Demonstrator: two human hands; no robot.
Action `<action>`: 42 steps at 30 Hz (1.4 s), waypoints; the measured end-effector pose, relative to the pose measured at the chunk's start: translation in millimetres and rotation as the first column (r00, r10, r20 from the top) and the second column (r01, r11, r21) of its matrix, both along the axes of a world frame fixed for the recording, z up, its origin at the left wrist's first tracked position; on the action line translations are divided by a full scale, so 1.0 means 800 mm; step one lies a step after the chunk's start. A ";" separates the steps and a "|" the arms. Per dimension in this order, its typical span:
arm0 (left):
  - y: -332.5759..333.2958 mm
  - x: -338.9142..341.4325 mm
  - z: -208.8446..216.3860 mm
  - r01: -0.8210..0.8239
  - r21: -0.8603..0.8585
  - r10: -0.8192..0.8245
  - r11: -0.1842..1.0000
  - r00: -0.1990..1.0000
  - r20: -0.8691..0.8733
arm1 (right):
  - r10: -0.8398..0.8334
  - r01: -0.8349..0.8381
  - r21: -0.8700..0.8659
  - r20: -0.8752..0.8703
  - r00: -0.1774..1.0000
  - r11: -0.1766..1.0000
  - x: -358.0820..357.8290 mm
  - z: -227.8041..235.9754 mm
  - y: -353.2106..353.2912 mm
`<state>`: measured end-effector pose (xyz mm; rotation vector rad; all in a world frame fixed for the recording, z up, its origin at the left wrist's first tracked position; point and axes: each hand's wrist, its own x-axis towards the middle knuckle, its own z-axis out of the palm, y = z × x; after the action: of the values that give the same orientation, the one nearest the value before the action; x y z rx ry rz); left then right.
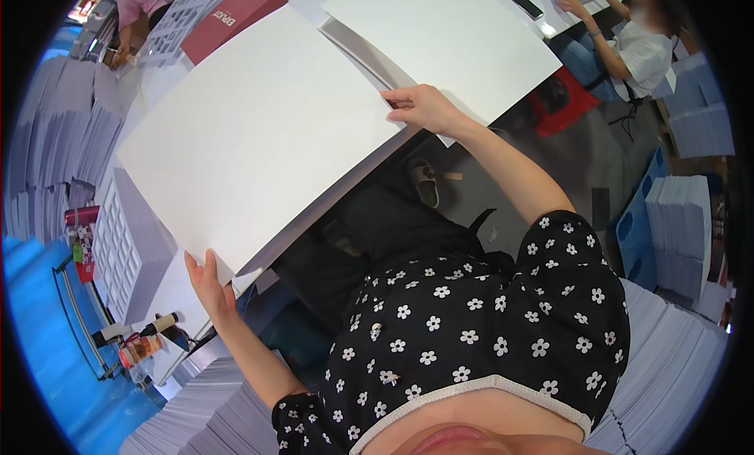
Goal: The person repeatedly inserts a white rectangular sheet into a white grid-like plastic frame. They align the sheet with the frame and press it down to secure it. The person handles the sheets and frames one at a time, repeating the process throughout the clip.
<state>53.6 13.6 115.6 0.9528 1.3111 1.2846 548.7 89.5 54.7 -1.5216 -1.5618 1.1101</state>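
Observation:
A large white sheet (pixel 259 141), seemingly stiff card, lies slanted across the table in front of me. My right hand (pixel 424 109) pinches its right edge between thumb and fingers. At its near left corner, my left hand (pixel 209 286) has its fingers apart and upright, close against the edge; whether it touches cannot be told. Just right of this sheet is a second large white sheet (pixel 463 43), with a narrow folded white strip (pixel 361 51) along the gap between them.
White panels with cut-out slots (pixel 118 251) are stacked at the left, near tall paper stacks (pixel 67 125). A red box (pixel 236 19) lies at the far side. Scissors-like black-handled tools (pixel 161 324) sit near the left table edge. A seated co-worker (pixel 640 54) is at far right, by a red stool (pixel 561 102).

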 end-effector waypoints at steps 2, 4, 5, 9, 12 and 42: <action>0.002 0.004 0.002 0.000 0.003 0.000 1.000 1.000 -0.011 | -0.004 0.004 0.004 -0.024 1.000 1.000 0.000 -0.002 -0.002; 0.003 0.004 0.002 -0.010 -0.004 0.010 1.000 0.999 -0.035 | -0.010 0.009 -0.008 -0.065 0.998 1.000 -0.002 -0.003 -0.004; 0.003 0.004 0.001 -0.015 -0.008 0.014 1.000 0.999 -0.048 | -0.011 0.011 -0.006 -0.067 0.998 1.000 -0.002 -0.004 -0.006; 0.006 0.002 -0.004 -0.011 0.003 0.011 1.000 0.999 -0.040 | 0.016 -0.013 0.044 -0.063 0.998 0.999 -0.008 0.000 -0.013; 0.005 0.003 -0.005 -0.003 0.017 0.004 1.000 1.000 -0.024 | -0.015 0.006 0.073 0.123 0.992 0.997 -0.021 0.023 -0.026; -0.001 0.002 -0.022 -0.033 0.049 0.036 0.998 0.997 -0.069 | 0.134 -0.578 0.444 0.703 0.699 0.685 -0.168 0.016 -0.100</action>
<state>54.8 12.4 97.7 1.0200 1.3609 1.3244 414.1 9.3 67.2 -1.1192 -2.4873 0.1151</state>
